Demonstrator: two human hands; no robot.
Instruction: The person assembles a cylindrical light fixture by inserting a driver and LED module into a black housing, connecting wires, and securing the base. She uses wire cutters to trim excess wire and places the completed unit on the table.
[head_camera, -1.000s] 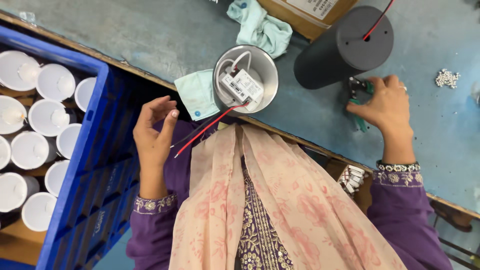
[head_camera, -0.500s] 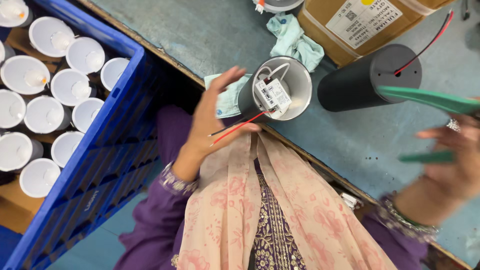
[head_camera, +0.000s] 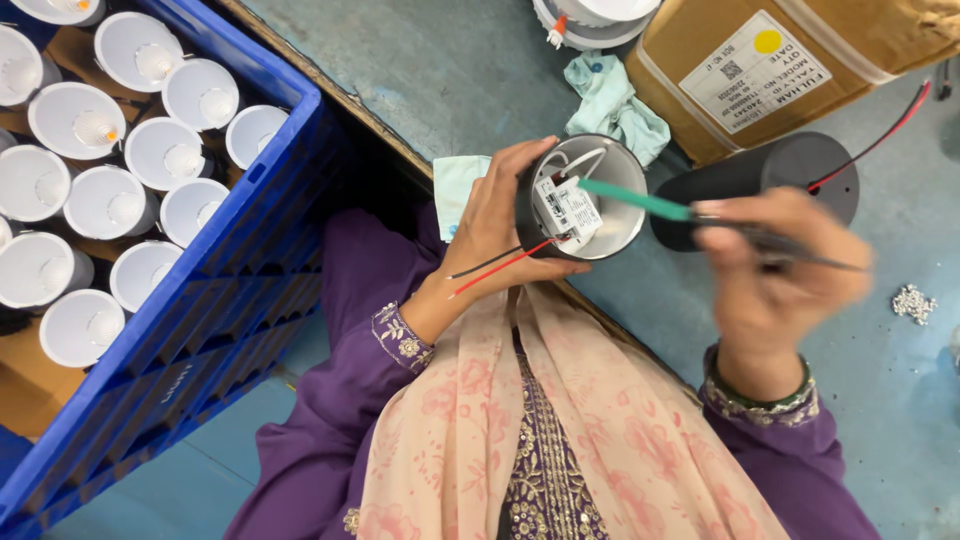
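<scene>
Lamp housing (head_camera: 585, 200) gripped, green-handled tool (head_camera: 640, 201) poised inside.
The housing is clasped by left-hand (head_camera: 495, 235) fingers; the tool is pinched by the blurred right hand (head_camera: 775, 265). A blue crate (head_camera: 215, 300) lies left.

A: Your only view is the head cam. It looks almost straight down over your chest onto the bench edge (head_camera: 400, 150).

B: Range?

A: Close. Your left hand (head_camera: 495, 235) sits near centre, your right hand (head_camera: 780, 275) at 3 o'clock, blurred. The blue crate (head_camera: 230, 290) fills 9 o'clock, the cardboard box (head_camera: 800, 60) sits at 1 o'clock. No second view, so nothing is shared.
</scene>
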